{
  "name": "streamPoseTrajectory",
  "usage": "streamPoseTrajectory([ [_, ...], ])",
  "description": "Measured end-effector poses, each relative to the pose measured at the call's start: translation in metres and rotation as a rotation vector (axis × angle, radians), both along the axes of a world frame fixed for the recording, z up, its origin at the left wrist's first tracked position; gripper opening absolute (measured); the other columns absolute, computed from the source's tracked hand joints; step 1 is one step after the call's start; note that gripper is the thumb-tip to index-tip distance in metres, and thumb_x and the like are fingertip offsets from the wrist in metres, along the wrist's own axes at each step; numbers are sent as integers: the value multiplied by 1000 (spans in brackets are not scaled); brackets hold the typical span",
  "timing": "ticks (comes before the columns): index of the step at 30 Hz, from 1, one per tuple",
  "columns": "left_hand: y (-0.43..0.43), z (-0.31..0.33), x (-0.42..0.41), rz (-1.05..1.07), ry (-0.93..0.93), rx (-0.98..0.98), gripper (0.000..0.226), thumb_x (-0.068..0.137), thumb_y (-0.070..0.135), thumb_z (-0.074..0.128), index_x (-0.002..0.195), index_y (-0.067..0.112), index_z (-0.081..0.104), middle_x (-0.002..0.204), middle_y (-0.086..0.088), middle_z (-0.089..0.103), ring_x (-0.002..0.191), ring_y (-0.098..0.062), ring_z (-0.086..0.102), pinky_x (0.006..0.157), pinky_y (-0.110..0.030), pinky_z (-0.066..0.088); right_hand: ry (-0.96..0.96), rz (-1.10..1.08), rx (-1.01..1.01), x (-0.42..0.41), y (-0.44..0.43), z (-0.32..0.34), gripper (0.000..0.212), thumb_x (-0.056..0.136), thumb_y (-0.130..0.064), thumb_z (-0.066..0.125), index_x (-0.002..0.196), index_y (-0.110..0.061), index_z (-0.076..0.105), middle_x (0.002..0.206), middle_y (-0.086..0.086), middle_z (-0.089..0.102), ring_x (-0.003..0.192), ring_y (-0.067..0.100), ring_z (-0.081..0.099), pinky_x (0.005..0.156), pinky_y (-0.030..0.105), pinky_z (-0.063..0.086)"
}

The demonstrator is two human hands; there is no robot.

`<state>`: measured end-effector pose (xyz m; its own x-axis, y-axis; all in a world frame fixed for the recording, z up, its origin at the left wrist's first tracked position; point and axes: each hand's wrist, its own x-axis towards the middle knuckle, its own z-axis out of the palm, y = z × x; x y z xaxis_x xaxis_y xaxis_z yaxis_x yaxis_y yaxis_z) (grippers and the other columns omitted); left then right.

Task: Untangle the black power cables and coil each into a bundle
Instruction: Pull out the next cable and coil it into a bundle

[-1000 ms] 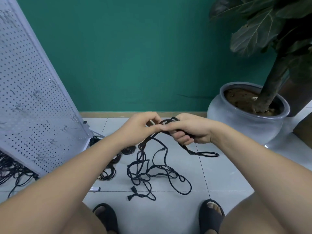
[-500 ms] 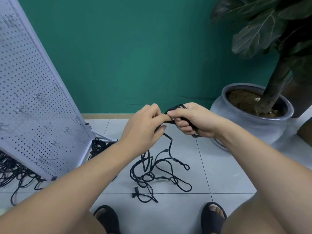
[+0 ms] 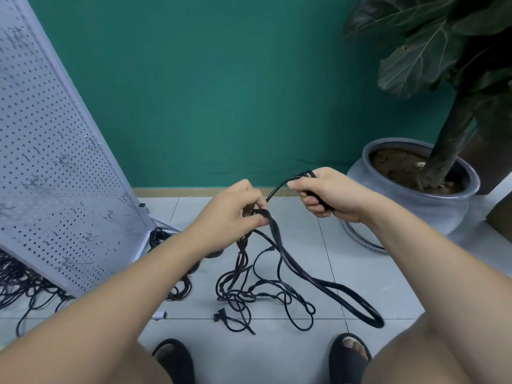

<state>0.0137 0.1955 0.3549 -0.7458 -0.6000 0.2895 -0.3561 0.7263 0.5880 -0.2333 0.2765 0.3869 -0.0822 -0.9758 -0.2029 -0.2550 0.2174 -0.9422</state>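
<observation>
Head view.
- Black power cable (image 3: 279,245) held in both hands, above pale grey tiled floor (image 3: 360,273).
- Several turns clenched in curled right hand (image 3: 329,195).
- Strand pinched between thumb and fingers of left hand (image 3: 232,217).
- Long doubled loop hung from left hand, swung toward near right.
- Loose tangle of thin black cables (image 3: 249,295) spread on floor below hands.
- White perforated metal panel (image 3: 55,162) leaned at left.
- Round grey ceramic plant pot (image 3: 415,212) seen at far right.

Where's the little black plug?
In the head view the black plug lies on the floor, low and left of centre, just ahead of the left sandal, at the near edge of the cable tangle.
</observation>
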Motion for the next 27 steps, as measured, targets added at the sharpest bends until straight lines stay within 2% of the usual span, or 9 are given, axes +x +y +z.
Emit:
streamPoseTrajectory([
  [3,-14,3,15,-33,-52,154,14,87,32,86,83,30,73,88,-1,64,77,-12,58,71,-29,44,92,7,32,-3,2,-5,45,104,-30,67,69,-23,41,63,3,36,53,20,30,50,27,23],
  [5,-21,6,23,33,-49,261,28,85,47,80,82,21,71,83,-7,71,70,-19,58,67,-32,43,150,29,57,-1,4,-7,46,104,-30,67,68,-23,40,62,4,37,53,20,31,49,27,24],
  [8,-26,9,28,164,3,374,44,98,54,69,80,14,73,67,-5,71,59,-11,53,65,-31,42,154,60,60,2,6,-6,47,105,-30,66,68,-23,39,62,3,34,53,20,28,51,28,22],
  [15,-35,-8,19,382,-85,377,55,104,59,55,76,15,72,59,0,68,44,-3,46,56,-28,37,69,113,23,15,12,3,50,106,-31,66,66,-23,37,62,3,30,55,22,26,55,32,19],
  [18,-34,-18,12,394,-70,408,42,105,47,61,86,12,74,68,-2,75,53,-8,59,60,-30,49,39,129,-4,27,13,5,49,106,-30,66,66,-23,38,62,4,31,54,21,28,54,31,20],
  [21,-26,-27,4,321,-39,470,15,104,28,63,113,17,67,82,-2,79,74,-10,76,72,-36,60,-2,118,-39,38,13,5,48,106,-27,65,66,-22,39,61,4,32,53,21,29,53,30,21],
  [24,-8,-27,-6,219,24,590,23,106,14,49,118,24,66,98,-4,80,90,-18,78,78,-32,54,-120,78,-74,46,10,8,46,108,-25,62,67,-21,42,60,3,31,51,19,27,49,27,22],
  [26,3,-26,-12,145,82,740,30,109,18,40,116,15,69,102,-10,81,97,-26,76,87,-36,53,-226,51,-99,47,8,13,41,108,-25,61,71,-19,44,61,2,31,51,19,26,46,27,23],
  [27,6,-26,-14,120,112,802,37,111,27,36,114,12,69,100,-13,81,97,-28,75,91,-37,53,-271,34,-113,47,7,16,40,108,-26,60,72,-19,45,62,2,32,51,19,26,46,27,23],
])
